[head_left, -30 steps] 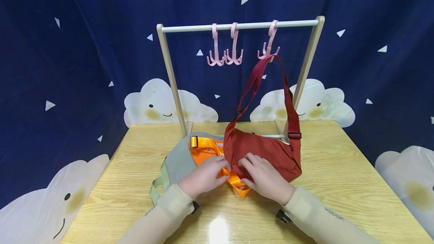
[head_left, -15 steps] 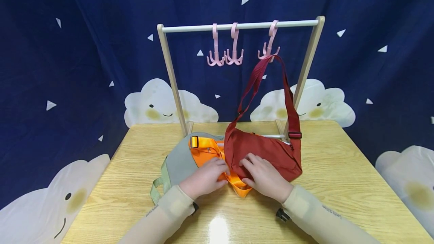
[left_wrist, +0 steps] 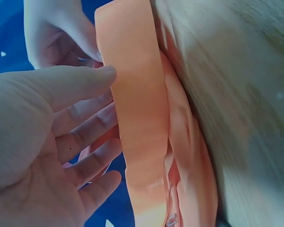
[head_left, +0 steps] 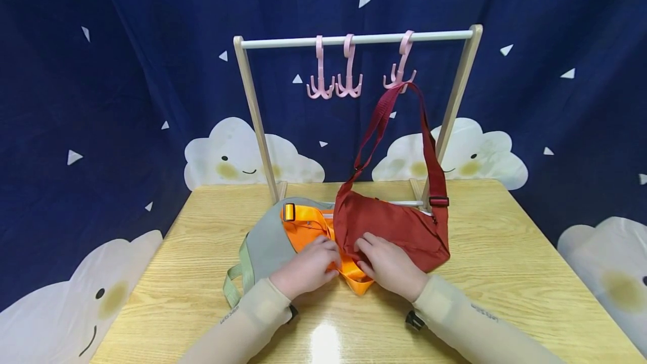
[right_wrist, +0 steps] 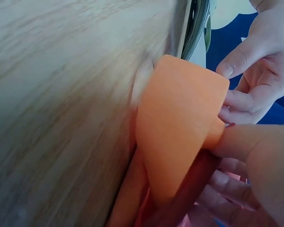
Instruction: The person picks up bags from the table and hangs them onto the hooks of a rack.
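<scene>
In the head view, my left hand (head_left: 310, 265) pinches one edge of an orange strap (left_wrist: 137, 94) between thumb and fingers. This strap belongs to an orange bag (head_left: 297, 237) lying on a grey bag (head_left: 265, 246). My right hand (head_left: 391, 265) grips a folded part of the strap just right of it, its thumb by a red edge in the right wrist view. A dark red shoulder bag (head_left: 399, 226) lies behind that hand; its strap (head_left: 431, 153) runs up to a pink hook (head_left: 400, 74). Parts of the right fingertips are hidden behind the fabric.
A wooden rack with a white top bar (head_left: 293, 42) stands at the back of the table (head_left: 505, 274). Two more pink hooks, the left one (head_left: 320, 80) and the middle one (head_left: 349, 80), hang from it. A pale green strap (head_left: 235, 285) trails from the grey bag.
The right hand and forearm have shifted slightly left, and the left hand has moved a little in at the strap. The bags and hooks stay where they were.
</scene>
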Action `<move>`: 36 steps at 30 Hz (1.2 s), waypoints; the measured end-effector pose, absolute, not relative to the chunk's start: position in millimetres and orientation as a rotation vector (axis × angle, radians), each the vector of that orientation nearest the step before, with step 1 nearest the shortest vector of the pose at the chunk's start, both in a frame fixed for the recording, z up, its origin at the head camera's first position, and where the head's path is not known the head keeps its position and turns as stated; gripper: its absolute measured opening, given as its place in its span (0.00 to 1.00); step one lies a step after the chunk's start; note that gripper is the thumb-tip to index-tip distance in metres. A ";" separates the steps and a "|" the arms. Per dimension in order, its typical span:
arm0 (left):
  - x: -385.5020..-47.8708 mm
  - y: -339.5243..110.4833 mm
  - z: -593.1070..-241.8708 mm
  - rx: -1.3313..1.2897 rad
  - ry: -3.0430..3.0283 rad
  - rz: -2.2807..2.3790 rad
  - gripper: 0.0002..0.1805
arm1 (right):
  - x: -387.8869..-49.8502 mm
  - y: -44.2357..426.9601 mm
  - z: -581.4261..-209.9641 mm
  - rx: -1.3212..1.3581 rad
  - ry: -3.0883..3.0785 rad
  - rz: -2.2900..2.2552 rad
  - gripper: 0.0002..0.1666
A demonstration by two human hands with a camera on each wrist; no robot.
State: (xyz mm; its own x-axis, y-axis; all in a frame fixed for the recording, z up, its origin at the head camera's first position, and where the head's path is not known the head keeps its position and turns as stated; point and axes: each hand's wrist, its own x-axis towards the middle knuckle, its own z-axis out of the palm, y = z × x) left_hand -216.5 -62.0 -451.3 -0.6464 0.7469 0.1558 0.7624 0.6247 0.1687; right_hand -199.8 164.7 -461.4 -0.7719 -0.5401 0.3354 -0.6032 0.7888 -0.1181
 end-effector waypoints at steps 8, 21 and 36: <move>-216.6 -61.6 -454.3 -1.270 -2.770 -0.322 0.04 | -200.3 165.7 -459.7 0.860 -2.628 0.389 0.09; -218.4 -61.6 -451.6 -1.266 -2.764 -0.310 0.04 | -197.6 188.6 -432.0 0.741 -2.594 0.474 0.10; -216.3 -62.6 -449.8 -1.271 -2.744 -0.316 0.05 | -188.1 222.9 -403.7 0.682 -2.500 0.443 0.10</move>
